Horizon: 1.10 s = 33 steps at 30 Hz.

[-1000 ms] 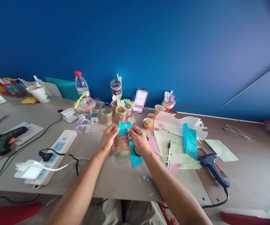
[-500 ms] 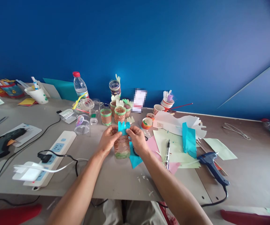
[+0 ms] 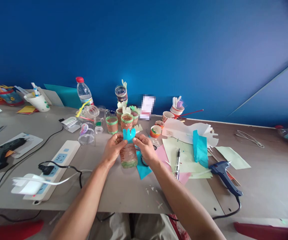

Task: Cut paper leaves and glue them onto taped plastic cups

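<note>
A clear cup wrapped in brown cord with a green band (image 3: 128,156) stands on the table in front of me. Both hands meet at its rim. My left hand (image 3: 113,149) and my right hand (image 3: 144,148) each pinch a turquoise paper cutout (image 3: 129,135) with rounded lobes, held upright at the cup's top. More turquoise paper (image 3: 142,167) lies under my right hand. Black scissors (image 3: 145,162) lie mostly hidden beneath that hand.
Several similar wrapped cups (image 3: 127,120) stand behind. A blue glue gun (image 3: 224,174) and a pen (image 3: 178,159) lie on paper sheets at right. A power strip (image 3: 56,166), a black glue gun (image 3: 0,152), a water bottle (image 3: 83,91) and a plastic cup (image 3: 86,133) are at left.
The view has shifted slightly. My hands stay at the cup's rim, and the turquoise cutout now stands a little more upright and higher above the cup.
</note>
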Motion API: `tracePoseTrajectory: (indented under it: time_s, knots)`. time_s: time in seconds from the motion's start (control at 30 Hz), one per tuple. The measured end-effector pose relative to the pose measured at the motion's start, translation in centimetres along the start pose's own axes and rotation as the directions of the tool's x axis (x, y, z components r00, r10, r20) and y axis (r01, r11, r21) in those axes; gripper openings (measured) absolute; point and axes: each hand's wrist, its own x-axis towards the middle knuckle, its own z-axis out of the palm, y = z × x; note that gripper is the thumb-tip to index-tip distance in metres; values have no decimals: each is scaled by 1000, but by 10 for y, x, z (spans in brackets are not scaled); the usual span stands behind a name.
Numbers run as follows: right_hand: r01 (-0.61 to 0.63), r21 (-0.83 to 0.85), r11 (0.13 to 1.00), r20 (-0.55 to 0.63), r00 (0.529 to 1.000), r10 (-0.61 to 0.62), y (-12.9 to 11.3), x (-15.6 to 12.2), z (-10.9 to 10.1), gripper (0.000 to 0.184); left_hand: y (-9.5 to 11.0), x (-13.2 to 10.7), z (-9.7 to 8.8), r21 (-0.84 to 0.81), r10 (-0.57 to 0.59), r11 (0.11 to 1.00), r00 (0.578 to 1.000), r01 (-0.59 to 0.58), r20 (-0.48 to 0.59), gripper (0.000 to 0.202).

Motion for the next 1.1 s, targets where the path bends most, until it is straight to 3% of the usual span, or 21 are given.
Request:
tracePoseTrajectory:
  time_s: [0.1, 0.33, 0.63, 0.93, 1.1]
  knots:
    - [1, -12, 1000, 67, 998, 0, 3, 2, -1, 20, 0, 0, -1, 10, 11, 1000, 1000, -11, -1, 37]
    - [-65, 4, 998, 99, 993, 64, 10, 6, -4, 18, -1, 1, -2, 31, 32, 999, 999, -33, 25, 37]
    - [-173, 208, 963, 224, 967, 126, 4, 3, -4, 21, 0, -1, -4, 7, 3, 1000, 995, -4, 103, 37]
    - [-271, 308, 912, 340, 927, 160, -3, 4, -8, 21, 1, -1, -5, -58, -23, 998, 996, 28, 82, 34]
    - [-260, 268, 928, 300, 938, 176, -4, 3, -9, 21, -1, 0, -5, -68, -13, 997, 996, 19, 92, 33]
